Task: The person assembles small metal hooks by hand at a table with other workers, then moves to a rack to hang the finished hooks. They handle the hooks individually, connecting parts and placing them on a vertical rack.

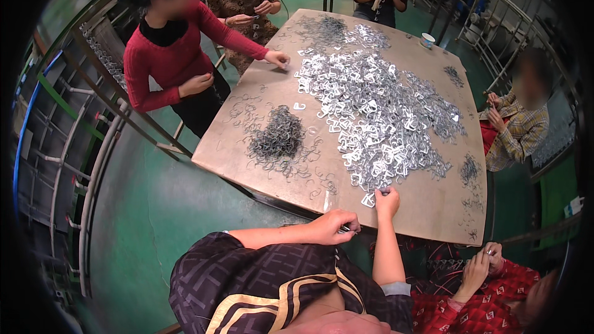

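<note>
Green floor [133,192] is spreading around a broad tan table [433,219], its edges bowing in the fisheye view. Around it, co-workers are working, one of them, in a red sweater [148,65], stretching an arm over the left edge. Down the table's middle a long pile of silver hook-shaped pieces [377,117] is running from the far end toward the near edge. Left of it, a smaller, rounder heap of dark wire hooks [276,133] is sitting among scattered strays.

From the lower left, the left forearm [272,237] is lying almost level, the left hand [336,227] curling just off the near edge. Its fingers are closing around a small metal piece [346,229], whose visible end is pointing right, its long axis running roughly sideways.

Nearly upright, the right forearm [387,256] is rising to the right hand [387,200], which is bending its fingers left at the pile's near tip. Those fingertips are drawing close together; whether they are gripping anything, I cannot tell. Just beside them, a loose silver piece [368,200] is lying flat; its long axis is too small to read.
</note>
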Demonstrator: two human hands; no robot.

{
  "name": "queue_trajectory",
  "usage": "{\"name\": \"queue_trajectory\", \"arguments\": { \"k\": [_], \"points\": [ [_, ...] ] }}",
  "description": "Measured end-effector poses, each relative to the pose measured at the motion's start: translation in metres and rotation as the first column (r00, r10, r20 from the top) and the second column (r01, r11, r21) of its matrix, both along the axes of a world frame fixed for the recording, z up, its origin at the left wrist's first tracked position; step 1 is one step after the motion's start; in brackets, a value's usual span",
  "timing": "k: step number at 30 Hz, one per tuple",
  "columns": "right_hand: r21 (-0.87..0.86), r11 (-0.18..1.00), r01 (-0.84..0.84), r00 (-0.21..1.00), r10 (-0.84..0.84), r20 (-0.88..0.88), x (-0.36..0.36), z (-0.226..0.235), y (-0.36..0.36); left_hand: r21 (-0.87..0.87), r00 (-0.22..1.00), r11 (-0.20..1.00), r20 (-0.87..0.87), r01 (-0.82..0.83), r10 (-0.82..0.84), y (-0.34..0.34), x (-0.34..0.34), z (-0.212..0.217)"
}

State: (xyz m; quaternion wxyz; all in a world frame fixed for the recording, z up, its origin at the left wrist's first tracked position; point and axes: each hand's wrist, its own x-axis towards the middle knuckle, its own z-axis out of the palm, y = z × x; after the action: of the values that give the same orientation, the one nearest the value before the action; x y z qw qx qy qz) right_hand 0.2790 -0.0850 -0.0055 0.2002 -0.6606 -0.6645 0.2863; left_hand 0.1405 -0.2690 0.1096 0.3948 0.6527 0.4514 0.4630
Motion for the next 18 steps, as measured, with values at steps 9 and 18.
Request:
{"name": "queue_trajectory", "arguments": {
  "k": [9,18],
  "points": [
    [0.139,0.99,-0.003,0.999,0.008,-0.037,0.005,-0.006,0.0,0.031,0.999,0.999,-0.043,0.032,-0.03,0.0,0.0,-0.005],
    [0.308,0.949,0.062,0.96,0.027,-0.278,0.013,0.018,-0.01,0.024,0.998,0.999,-0.04,0.046,-0.045,-0.003,0.0,-0.009]
  ]
}}
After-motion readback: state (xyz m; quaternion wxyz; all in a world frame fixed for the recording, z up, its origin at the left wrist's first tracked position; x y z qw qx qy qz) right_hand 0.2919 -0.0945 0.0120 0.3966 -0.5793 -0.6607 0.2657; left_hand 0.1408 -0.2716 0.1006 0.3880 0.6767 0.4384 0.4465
